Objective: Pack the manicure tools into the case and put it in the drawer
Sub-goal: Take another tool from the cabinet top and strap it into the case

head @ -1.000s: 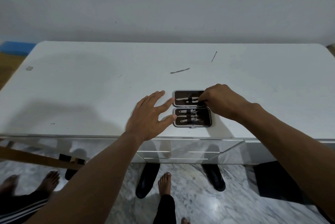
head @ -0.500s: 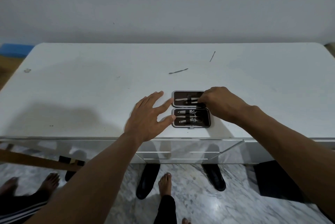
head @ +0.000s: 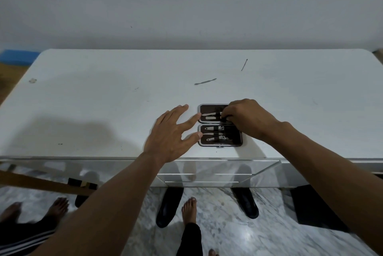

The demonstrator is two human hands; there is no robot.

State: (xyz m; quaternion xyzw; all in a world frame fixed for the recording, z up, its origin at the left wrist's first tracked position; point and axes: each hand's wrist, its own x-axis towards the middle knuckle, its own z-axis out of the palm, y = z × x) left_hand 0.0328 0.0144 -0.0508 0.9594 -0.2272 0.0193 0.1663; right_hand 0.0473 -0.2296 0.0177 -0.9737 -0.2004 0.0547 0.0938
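Right hand (head: 246, 119) has its fingers curled down tight, tips bunched on the right end of a flat metal tool (head: 211, 114) in the far half of the case (head: 238, 138). It looks like a pinch on that end, though the knuckles hide the contact itself. Left hand (head: 172, 135) lies open and spread just left of the case, forefinger tip against the edge of the far half and thumb tip against the edge of the near half.

The case lies open and flat on the white worktop (head: 103, 100), near its front edge. The near half carries two nail clippers (head: 214, 128) under a strap. Two thin tools are not yet packed: a slim one (head: 205, 81) lies beyond the case and a finer stick (head: 244, 64) lies further beyond that. The drawer front (head: 207, 169) sits below the case.

The step in hand seems to be seating the tool under its strap. It would go best slid lengthwise and kept flat to the lining, with the left hand bracing against the push so the light case does not skate. The strap may snag the tip.

Both forearms reach in from below. The right wrist is bent inward over the near half, and the left wrist is straight and low.
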